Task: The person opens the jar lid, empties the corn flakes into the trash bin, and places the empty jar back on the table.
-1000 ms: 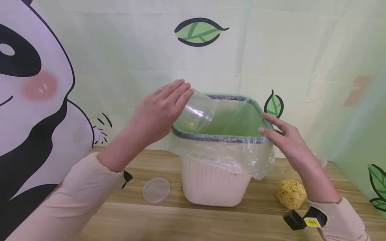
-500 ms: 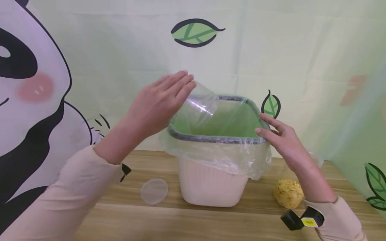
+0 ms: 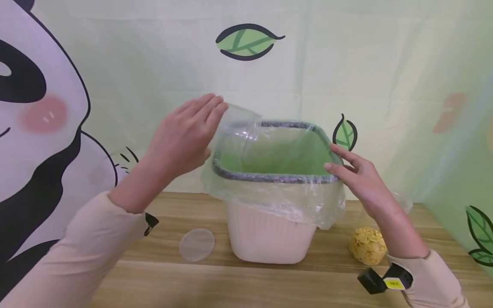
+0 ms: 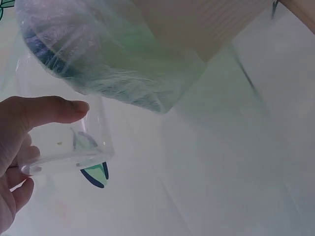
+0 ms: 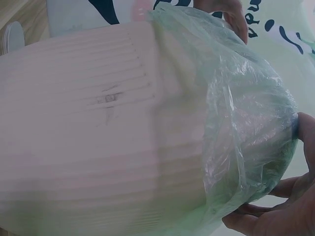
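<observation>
My left hand holds a clear plastic cup, tilted with its mouth over the left side of the trash can. In the left wrist view, the thumb and fingers wrap the cup, and a tiny speck shows near its base. The pale, ribbed trash can has a dark rim and a translucent green trash bag folded over its outside. With thumb and fingers, my right hand grips the can's right rim through the bag. The bottom of the can is hidden.
A round translucent lid lies left of the can on the wooden table. A clear container with yellow flakes stands to the right, partly behind the right forearm. Behind is a printed backdrop.
My left hand has first risen slightly, then drawn left with the cup. A yellow piece visible in the cup a second ago no longer shows in the head view. The right hand keeps its grip.
</observation>
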Tool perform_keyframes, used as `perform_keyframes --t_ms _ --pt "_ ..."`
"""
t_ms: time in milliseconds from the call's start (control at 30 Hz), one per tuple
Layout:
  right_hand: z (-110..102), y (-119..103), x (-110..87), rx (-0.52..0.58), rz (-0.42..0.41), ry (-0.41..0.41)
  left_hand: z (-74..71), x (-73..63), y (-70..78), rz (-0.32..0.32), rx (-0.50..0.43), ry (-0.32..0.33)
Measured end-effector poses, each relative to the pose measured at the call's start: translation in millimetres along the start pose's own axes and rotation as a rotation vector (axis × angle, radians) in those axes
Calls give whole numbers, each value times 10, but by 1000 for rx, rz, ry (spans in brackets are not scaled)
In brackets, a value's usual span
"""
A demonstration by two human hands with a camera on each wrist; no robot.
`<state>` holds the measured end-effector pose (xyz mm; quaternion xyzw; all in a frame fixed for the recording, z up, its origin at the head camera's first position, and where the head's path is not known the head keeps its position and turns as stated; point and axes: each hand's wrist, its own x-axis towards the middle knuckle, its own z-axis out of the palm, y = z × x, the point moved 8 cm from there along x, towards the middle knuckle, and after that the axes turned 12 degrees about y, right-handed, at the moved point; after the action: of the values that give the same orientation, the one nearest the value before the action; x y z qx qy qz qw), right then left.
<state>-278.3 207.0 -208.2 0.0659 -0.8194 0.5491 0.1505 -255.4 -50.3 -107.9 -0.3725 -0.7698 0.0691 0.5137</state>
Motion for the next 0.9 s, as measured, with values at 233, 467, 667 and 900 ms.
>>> perform_keyframes --t_ms 233,467,667,900 --pt "-4 2 0 -1 1 7 -14 -62 -75 -57 8 -8" --pt "-14 5 -4 7 5 8 -59 -115 -127 -85 20 3" --pt "-32 6 -4 5 5 12 -108 -164 -185 -121 14 35" --pt "-29 13 -1 -4 5 13 -148 -236 -224 -138 27 78"
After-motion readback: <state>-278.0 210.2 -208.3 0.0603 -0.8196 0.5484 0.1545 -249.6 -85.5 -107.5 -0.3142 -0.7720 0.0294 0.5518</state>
